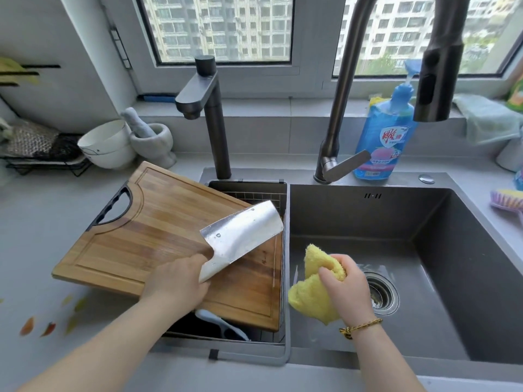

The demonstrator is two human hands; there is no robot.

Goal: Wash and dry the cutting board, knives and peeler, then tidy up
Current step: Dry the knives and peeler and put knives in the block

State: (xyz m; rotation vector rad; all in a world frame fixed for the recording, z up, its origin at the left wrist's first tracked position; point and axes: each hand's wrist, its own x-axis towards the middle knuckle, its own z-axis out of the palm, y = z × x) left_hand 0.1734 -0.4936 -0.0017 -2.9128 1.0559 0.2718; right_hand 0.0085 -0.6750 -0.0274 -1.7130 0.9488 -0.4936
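My left hand [177, 281] grips the handle of a steel cleaver [243, 236], whose wet blade points up and to the right over the wooden cutting board [147, 239]. The board lies tilted across the counter and the small left basin [284, 250]. My right hand [343, 284] holds a bunched yellow cloth [314, 290] over the big sink [467, 250], just right of the blade and apart from it. A pale blue handled tool [220, 325], possibly the peeler, lies in the left basin under the board's edge.
A tall pull-down faucet [437, 66] hangs over the sink and a short dark tap [209, 114] stands behind the board. Blue dish soap [382, 137], white bowls [109, 145], a stone mortar [152, 140], a wire rack [42, 162] and a brush [508, 199] line the counter.
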